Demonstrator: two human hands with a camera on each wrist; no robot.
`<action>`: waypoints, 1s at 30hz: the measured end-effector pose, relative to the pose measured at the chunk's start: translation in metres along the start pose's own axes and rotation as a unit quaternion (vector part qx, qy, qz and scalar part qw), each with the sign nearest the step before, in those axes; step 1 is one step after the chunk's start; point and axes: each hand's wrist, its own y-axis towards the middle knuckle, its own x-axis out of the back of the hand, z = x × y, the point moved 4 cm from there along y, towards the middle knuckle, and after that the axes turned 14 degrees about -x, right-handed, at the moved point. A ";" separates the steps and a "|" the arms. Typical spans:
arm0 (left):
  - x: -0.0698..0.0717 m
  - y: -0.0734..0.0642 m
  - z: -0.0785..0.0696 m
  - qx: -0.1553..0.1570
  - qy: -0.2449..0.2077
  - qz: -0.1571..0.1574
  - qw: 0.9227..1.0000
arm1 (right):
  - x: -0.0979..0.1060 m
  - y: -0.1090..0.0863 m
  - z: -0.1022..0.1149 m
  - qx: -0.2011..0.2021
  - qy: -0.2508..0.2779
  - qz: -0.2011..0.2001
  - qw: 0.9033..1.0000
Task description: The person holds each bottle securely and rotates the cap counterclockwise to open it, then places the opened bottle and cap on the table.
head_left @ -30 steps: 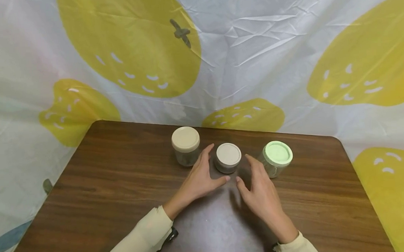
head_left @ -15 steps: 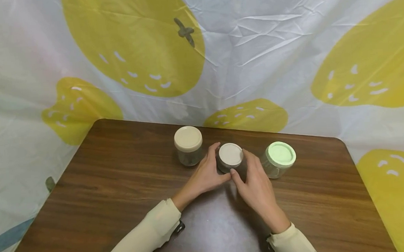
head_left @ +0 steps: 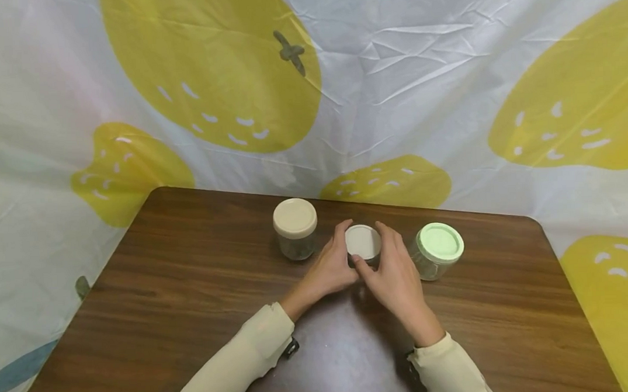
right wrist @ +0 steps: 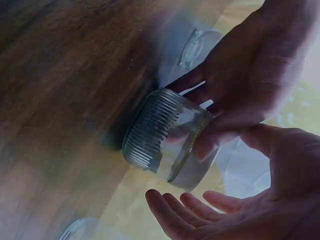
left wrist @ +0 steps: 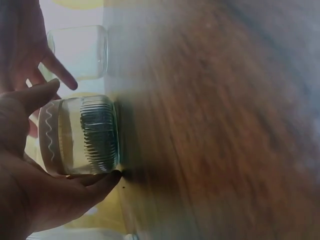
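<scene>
A small clear glass jar with a pale lid (head_left: 363, 242) stands on the table between both hands. Its lower glass (left wrist: 100, 135) is ribbed, and a wavy line runs round the lid's side. My left hand (head_left: 332, 269) grips this jar, with fingers along its far left side and the thumb at the near side of the lid. Around its right side curves my right hand (head_left: 397, 277), its thumb tip overlapping the lid's near edge in the head view. In the right wrist view the fingers (right wrist: 167, 212) of that hand are extended, with a gap to the lid.
A taller glass jar with a cream lid (head_left: 295, 218) stands left of the hands. Close to my right hand is a glass jar with a green lid (head_left: 440, 242). The brown wooden table (head_left: 191, 271) ends at a fruit-patterned cloth (head_left: 420, 98).
Both hands have closed in on the small jar from either side; the left now holds it and the right thumb has come to the lid's edge. The view has shifted slightly.
</scene>
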 end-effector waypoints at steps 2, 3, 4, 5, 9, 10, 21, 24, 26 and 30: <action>-0.001 0.001 -0.001 -0.003 0.007 -0.003 1.000 | -0.002 0.002 0.001 -0.008 -0.001 0.007 1.000; -0.002 0.002 -0.001 -0.004 0.011 -0.006 1.000 | -0.002 0.003 0.001 -0.011 -0.001 0.009 1.000; -0.002 0.002 -0.001 -0.005 0.014 -0.009 1.000 | -0.003 0.005 0.002 -0.014 -0.001 0.012 1.000; -0.003 0.002 -0.001 -0.006 0.015 -0.012 1.000 | -0.004 0.006 0.002 -0.017 0.000 0.014 1.000; -0.007 0.003 0.006 -0.006 0.025 -0.039 0.999 | -0.008 0.010 0.001 -0.030 0.003 0.028 0.999; -0.010 0.004 0.011 -0.005 0.029 -0.046 0.998 | -0.009 0.011 0.001 -0.034 0.004 0.033 0.999; -0.026 0.011 0.035 -0.025 0.069 -0.056 0.996 | -0.013 0.016 -0.003 -0.047 0.028 0.036 0.998; -0.019 0.008 0.022 -0.033 0.064 -0.054 0.996 | -0.011 0.015 -0.004 -0.046 0.037 0.023 0.998; -0.015 0.005 0.017 -0.043 0.062 -0.056 0.996 | -0.008 0.014 -0.004 -0.045 0.042 0.014 0.998; -0.003 0.000 -0.004 -0.050 0.047 -0.055 0.996 | 0.002 0.010 -0.001 -0.037 0.051 -0.003 0.998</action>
